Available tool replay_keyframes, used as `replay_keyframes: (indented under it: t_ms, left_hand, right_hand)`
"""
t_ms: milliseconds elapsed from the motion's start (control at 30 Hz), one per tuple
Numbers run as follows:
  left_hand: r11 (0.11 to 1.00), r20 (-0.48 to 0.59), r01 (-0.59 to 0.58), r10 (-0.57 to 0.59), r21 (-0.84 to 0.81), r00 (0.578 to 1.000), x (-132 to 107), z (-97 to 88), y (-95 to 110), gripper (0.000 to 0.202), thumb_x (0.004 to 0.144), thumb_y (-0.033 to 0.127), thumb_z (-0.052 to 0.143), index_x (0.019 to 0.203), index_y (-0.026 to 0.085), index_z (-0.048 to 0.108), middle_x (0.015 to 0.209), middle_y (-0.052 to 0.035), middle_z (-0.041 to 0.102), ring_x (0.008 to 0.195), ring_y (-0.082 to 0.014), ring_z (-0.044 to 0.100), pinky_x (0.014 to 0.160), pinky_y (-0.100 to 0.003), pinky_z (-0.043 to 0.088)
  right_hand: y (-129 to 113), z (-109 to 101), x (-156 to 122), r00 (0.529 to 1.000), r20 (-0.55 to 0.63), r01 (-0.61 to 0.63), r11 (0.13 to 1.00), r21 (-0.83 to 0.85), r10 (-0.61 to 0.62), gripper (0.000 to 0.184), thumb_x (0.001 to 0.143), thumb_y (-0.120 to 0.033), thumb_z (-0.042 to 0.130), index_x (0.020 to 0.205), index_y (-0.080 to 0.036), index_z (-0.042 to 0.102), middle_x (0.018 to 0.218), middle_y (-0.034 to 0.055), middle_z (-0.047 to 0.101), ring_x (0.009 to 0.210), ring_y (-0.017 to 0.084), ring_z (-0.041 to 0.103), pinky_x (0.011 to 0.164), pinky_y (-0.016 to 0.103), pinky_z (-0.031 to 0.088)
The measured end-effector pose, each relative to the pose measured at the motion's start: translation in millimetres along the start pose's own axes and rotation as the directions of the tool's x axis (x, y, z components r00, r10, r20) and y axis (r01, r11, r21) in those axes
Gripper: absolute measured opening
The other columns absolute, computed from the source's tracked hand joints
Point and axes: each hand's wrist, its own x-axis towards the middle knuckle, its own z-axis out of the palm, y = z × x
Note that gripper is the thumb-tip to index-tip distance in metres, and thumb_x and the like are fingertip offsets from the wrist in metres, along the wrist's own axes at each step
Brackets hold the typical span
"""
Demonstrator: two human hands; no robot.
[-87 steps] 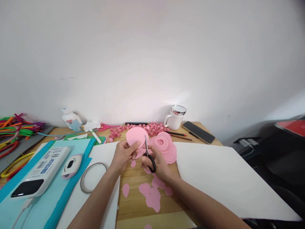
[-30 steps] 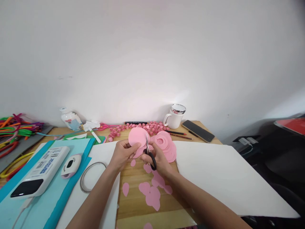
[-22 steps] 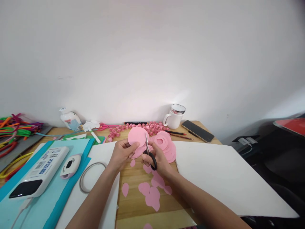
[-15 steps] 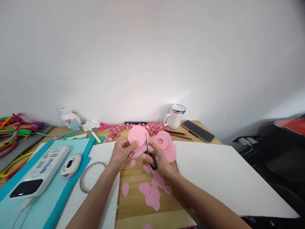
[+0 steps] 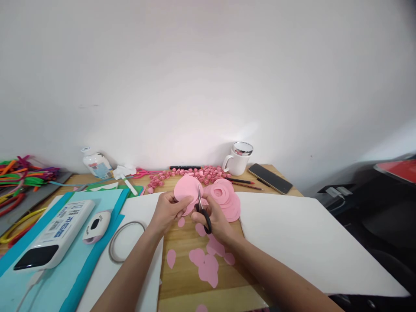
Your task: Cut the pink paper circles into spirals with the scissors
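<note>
In the head view, take the white ceramic mug with a shiny lid (image 5: 238, 161) at the back of the wooden tabletop (image 5: 183, 281) as the marker. The round pink paper disc (image 5: 186, 187) is held up off the surface to the mug's left and nearer the person, its face turned toward the camera. The left hand (image 5: 169, 211) pinches the disc at its lower edge, thumb on the near face and fingers behind. The right hand (image 5: 215, 219), nearer the person than the mug and a little to its left, is closed through the loops of the black-handled steel scissors (image 5: 202, 209). The scissors' long axis runs nearly upright, with the handles low toward the person and the tip leaning slightly away from the mug. The blades meet the disc at its right edge, the side facing the mug; they look nearly together, though how far they gape cannot be told. So the disc lies left of the blades, touched directly by the left hand and by the right hand only through the scissors. The two hands sit just beside each other. Between the right hand and the mug lies a stack of pink paper rings (image 5: 229, 203). Pink petal-shaped paper scraps (image 5: 206, 262) lie on the tabletop farther from the mug, under the wrists.
</note>
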Motion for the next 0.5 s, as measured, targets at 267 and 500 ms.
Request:
replay_keyframes:
  t_ms: [267, 500]
  left_hand:
    - [0.999, 0.019, -0.020, 0.020, 0.038, 1.000, 0.0, -0.1, 0.6, 0.034, 0.065, 0.030, 0.072, 0.047, 0.014, 0.048, 0.035, 0.0075, 0.040, 0.034, -0.0030, 0.029, 0.038, -0.019, 0.018]
    - [0.999, 0.017, -0.044, 0.043, 0.024, 0.999, -0.2, -1.4, 2.0, 0.034, 0.067, 0.028, 0.070, 0.047, 0.015, 0.047, 0.035, 0.0077, 0.040, 0.034, -0.0027, 0.028, 0.038, -0.019, 0.018]
  right_hand:
    - [2.2, -2.4, 1.8, 1.000, 0.020, 0.002, 0.999, 0.033, -0.003, 0.047, 0.067, -0.030, 0.074, 0.101, -0.022, 0.042, 0.061, -0.0085, 0.049, 0.047, 0.006, 0.037, 0.040, 0.016, 0.027]
    - [5.0, -6.1, 2.2, 1.000, 0.012, 0.003, 1.000, -0.028, -0.003, 0.047, 0.071, -0.027, 0.070, 0.108, -0.020, 0.042, 0.055, -0.0094, 0.051, 0.044, 0.007, 0.042, 0.040, 0.017, 0.031]
